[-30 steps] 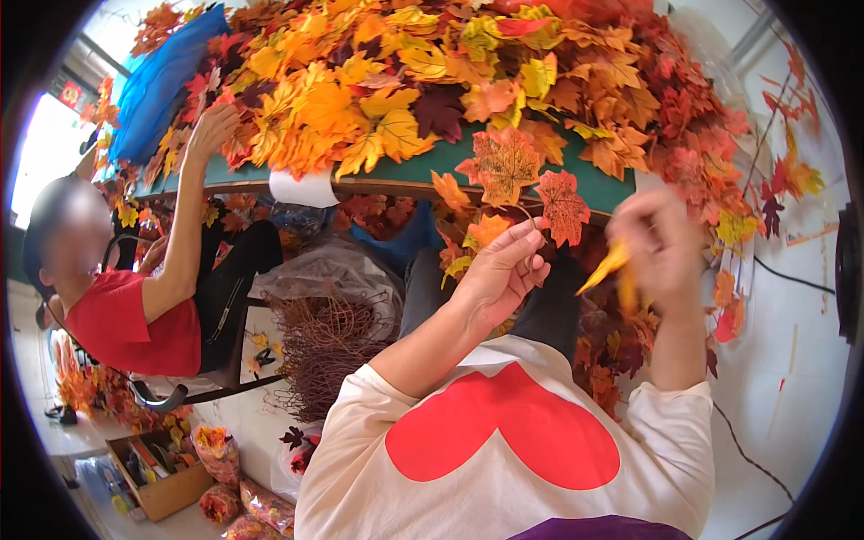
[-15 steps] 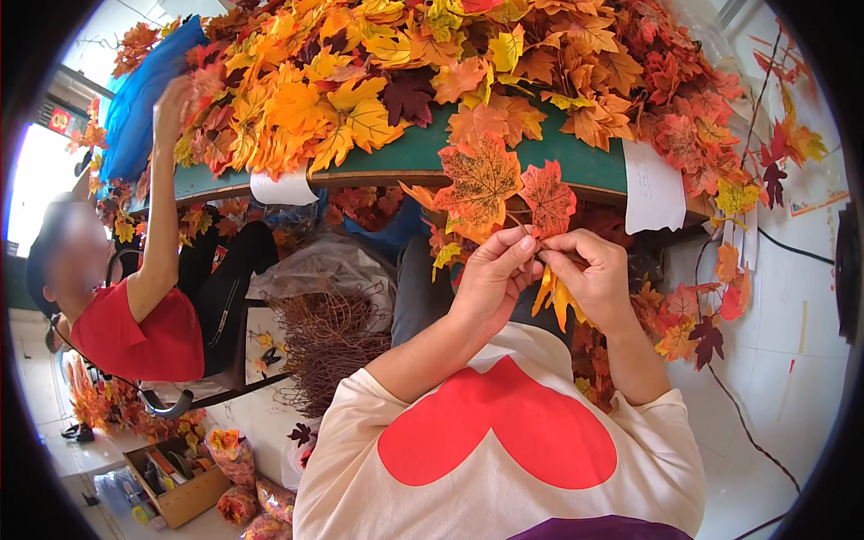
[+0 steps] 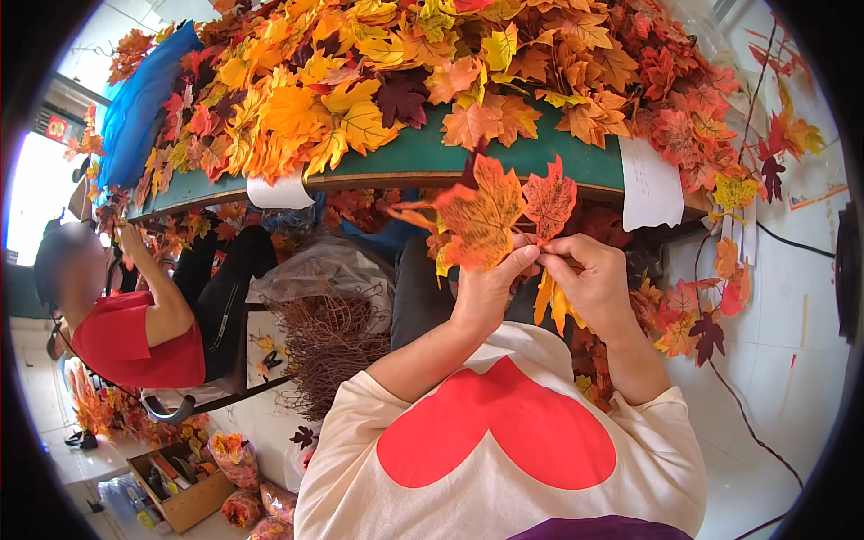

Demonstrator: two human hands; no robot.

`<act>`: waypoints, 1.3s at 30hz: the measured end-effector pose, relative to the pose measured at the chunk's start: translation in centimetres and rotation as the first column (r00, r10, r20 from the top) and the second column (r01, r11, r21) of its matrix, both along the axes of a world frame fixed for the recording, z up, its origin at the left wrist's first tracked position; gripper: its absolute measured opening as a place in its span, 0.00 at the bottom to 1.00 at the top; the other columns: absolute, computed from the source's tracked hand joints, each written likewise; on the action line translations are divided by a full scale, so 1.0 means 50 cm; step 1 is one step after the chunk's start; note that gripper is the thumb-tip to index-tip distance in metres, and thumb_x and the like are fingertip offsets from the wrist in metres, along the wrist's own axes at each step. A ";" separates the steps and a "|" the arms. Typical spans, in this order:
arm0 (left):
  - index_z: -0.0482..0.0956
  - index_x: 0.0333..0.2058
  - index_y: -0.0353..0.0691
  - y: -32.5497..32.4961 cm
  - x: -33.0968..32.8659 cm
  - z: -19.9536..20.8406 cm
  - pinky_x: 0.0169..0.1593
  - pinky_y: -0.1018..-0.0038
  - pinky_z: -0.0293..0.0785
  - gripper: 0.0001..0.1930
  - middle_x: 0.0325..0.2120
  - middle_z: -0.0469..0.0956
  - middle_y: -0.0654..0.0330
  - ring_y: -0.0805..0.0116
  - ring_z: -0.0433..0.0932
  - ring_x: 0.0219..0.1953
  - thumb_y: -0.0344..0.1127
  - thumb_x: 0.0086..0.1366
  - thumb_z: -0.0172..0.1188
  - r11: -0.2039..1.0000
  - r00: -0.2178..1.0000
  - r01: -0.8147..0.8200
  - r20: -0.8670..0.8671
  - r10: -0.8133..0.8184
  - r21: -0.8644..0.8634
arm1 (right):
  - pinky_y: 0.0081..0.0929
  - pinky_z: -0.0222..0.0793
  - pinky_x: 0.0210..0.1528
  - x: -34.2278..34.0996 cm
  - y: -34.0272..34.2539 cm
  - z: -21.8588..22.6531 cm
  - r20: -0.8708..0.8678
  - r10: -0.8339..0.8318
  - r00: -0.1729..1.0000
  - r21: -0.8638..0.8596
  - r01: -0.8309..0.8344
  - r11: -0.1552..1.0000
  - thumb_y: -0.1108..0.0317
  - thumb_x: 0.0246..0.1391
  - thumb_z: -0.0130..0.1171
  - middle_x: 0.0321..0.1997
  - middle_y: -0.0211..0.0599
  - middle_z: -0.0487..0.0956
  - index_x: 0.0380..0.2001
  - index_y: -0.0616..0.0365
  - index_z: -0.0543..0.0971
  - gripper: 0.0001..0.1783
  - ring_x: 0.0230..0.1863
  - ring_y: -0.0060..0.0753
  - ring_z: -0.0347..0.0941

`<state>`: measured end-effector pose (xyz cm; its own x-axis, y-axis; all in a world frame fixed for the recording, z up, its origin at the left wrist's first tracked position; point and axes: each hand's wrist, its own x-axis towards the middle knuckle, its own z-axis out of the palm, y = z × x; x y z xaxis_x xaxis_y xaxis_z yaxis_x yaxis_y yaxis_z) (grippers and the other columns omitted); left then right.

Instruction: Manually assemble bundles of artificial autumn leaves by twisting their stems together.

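Note:
In front of my lap, both hands pinch a small spray of artificial maple leaves. My left hand (image 3: 493, 292) has thumb and fingers closed on the stems at the left, partly behind a speckled orange leaf (image 3: 483, 214). Touching it at the joint, my right hand (image 3: 589, 274) pinches the stem below a red-orange leaf (image 3: 549, 205). A yellow leaf (image 3: 558, 301) hangs down between the hands. Behind the orange leaf, a blurred dark red leaf (image 3: 472, 168) shows at the top. The fingers hide the exact joint of the stems.
A green table (image 3: 423, 148) ahead carries a big heap of autumn leaves (image 3: 306, 99). White paper sheets (image 3: 652, 183) hang over its edge. Bundled brown wire stems (image 3: 328, 351) stand left of my lap. A co-worker in red (image 3: 135, 333) sits at left. A cable (image 3: 747, 414) crosses the right floor.
The leaf spray has turned in my hands: the orange leaf swings lower and tilts, and a dark red leaf shows behind it. The co-worker's raised arm has come down from the heap.

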<state>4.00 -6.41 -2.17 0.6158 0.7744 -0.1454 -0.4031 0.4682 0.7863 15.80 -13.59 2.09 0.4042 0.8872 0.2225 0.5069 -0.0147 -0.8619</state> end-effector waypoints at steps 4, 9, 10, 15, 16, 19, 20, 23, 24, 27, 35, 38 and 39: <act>0.71 0.29 0.34 0.006 -0.008 0.007 0.32 0.80 0.66 0.06 0.23 0.69 0.65 0.76 0.67 0.24 0.31 0.57 0.55 0.993 0.985 0.108 -0.128 -0.113 -0.041 | 0.18 0.67 0.25 0.006 0.000 -0.005 -0.057 -0.001 0.998 -0.065 -0.003 0.998 0.75 0.44 0.58 0.25 0.39 0.77 0.27 0.66 0.76 0.06 0.23 0.23 0.73; 0.73 0.35 0.34 0.010 -0.013 0.006 0.30 0.82 0.67 0.06 0.25 0.71 0.64 0.78 0.68 0.25 0.28 0.59 0.53 0.991 0.983 0.130 -0.124 -0.134 -0.040 | 0.16 0.67 0.30 0.008 0.007 -0.035 -0.199 -0.013 0.980 -0.094 -0.006 0.996 0.77 0.46 0.57 0.24 0.34 0.78 0.25 0.68 0.75 0.04 0.27 0.16 0.71; 0.74 0.38 0.35 0.009 -0.014 0.003 0.28 0.83 0.67 0.08 0.25 0.72 0.64 0.79 0.68 0.24 0.27 0.59 0.53 0.994 0.989 0.112 -0.095 -0.112 0.000 | 0.16 0.67 0.30 0.006 0.007 -0.042 -0.199 -0.010 0.980 -0.092 -0.009 0.996 0.77 0.46 0.57 0.24 0.34 0.78 0.25 0.68 0.75 0.04 0.27 0.16 0.71; 0.73 0.46 0.43 0.004 -0.034 -0.011 0.25 0.86 0.65 0.15 0.25 0.75 0.68 0.82 0.67 0.19 0.25 0.59 0.51 0.890 0.913 0.203 -0.407 -0.021 0.408 | 0.14 0.64 0.26 0.019 0.017 -0.057 -0.355 0.051 0.933 -0.139 -0.107 0.984 0.74 0.46 0.57 0.21 0.30 0.76 0.26 0.66 0.77 0.05 0.23 0.14 0.68; 0.73 0.47 0.45 0.006 -0.037 -0.014 0.24 0.87 0.64 0.17 0.24 0.75 0.69 0.83 0.66 0.18 0.24 0.59 0.51 0.812 0.887 0.228 -0.458 0.053 0.537 | 0.14 0.64 0.26 0.019 0.021 -0.055 -0.353 0.057 0.934 -0.131 -0.110 0.985 0.74 0.46 0.57 0.21 0.30 0.76 0.26 0.66 0.77 0.05 0.23 0.14 0.68; 0.74 0.46 0.45 -0.002 -0.037 -0.019 0.23 0.83 0.65 0.18 0.23 0.74 0.63 0.78 0.68 0.18 0.23 0.57 0.51 0.673 0.866 0.223 -0.460 0.195 0.705 | 0.14 0.64 0.25 0.017 0.016 -0.050 -0.574 0.074 0.816 -0.128 -0.178 0.976 0.73 0.46 0.58 0.21 0.30 0.76 0.25 0.65 0.76 0.05 0.23 0.15 0.68; 0.73 0.47 0.47 -0.006 -0.035 -0.019 0.23 0.80 0.66 0.19 0.23 0.74 0.58 0.75 0.70 0.18 0.23 0.56 0.51 0.595 0.858 0.223 -0.445 0.255 0.772 | 0.14 0.64 0.25 0.018 0.014 -0.051 -0.567 0.074 0.821 -0.117 -0.169 0.979 0.73 0.46 0.58 0.21 0.30 0.76 0.25 0.65 0.76 0.05 0.23 0.15 0.68; 0.72 0.48 0.43 0.005 -0.049 -0.014 0.24 0.78 0.67 0.19 0.22 0.73 0.58 0.73 0.71 0.18 0.23 0.56 0.51 0.591 0.874 0.213 -0.422 0.241 0.778 | 0.14 0.64 0.26 0.008 0.030 -0.056 -0.629 0.044 0.777 -0.195 -0.212 0.958 0.73 0.46 0.58 0.21 0.29 0.75 0.25 0.66 0.76 0.06 0.23 0.15 0.68; 0.71 0.48 0.42 0.007 -0.056 -0.007 0.25 0.79 0.67 0.19 0.21 0.73 0.59 0.74 0.71 0.19 0.23 0.56 0.50 0.618 0.857 0.256 -0.470 0.211 0.743 | 0.14 0.64 0.26 0.011 0.033 -0.057 -0.630 0.042 0.776 -0.196 -0.210 0.958 0.73 0.46 0.58 0.21 0.29 0.75 0.25 0.66 0.76 0.06 0.23 0.15 0.68; 0.73 0.44 0.39 0.008 -0.078 0.019 0.26 0.83 0.68 0.13 0.24 0.74 0.63 0.79 0.70 0.21 0.28 0.60 0.49 0.879 0.885 0.247 -0.465 -0.034 0.407 | 0.15 0.68 0.23 0.026 0.050 -0.055 -0.569 0.123 0.813 -0.060 -0.191 0.980 0.72 0.48 0.56 0.21 0.32 0.74 0.25 0.65 0.75 0.06 0.21 0.17 0.70; 0.74 0.37 0.37 -0.018 -0.121 0.076 0.30 0.81 0.73 0.08 0.27 0.75 0.63 0.76 0.75 0.26 0.28 0.57 0.56 0.958 0.957 0.263 -0.093 -0.274 -0.116 | 0.15 0.64 0.14 0.042 0.086 0.011 -0.642 0.238 0.729 -0.201 -0.459 0.865 0.69 0.47 0.57 0.17 0.34 0.73 0.24 0.65 0.75 0.08 0.13 0.20 0.68; 0.74 0.37 0.38 -0.022 -0.117 0.081 0.30 0.78 0.74 0.08 0.29 0.75 0.62 0.73 0.76 0.26 0.26 0.57 0.55 0.946 0.951 0.303 -0.020 -0.307 -0.115 | 0.14 0.59 0.12 0.040 0.111 -0.010 -0.798 0.329 0.504 -0.145 -0.691 0.708 0.68 0.46 0.58 0.15 0.34 0.72 0.24 0.65 0.75 0.09 0.11 0.20 0.66; 0.74 0.37 0.38 -0.018 -0.109 0.071 0.31 0.79 0.75 0.08 0.29 0.75 0.62 0.74 0.76 0.27 0.27 0.57 0.55 0.965 0.970 0.238 -0.020 -0.241 -0.107 | 0.15 0.59 0.12 0.039 0.123 -0.044 -0.808 0.375 0.455 -0.105 -0.737 0.668 0.64 0.47 0.57 0.17 0.31 0.72 0.26 0.63 0.75 0.11 0.11 0.17 0.64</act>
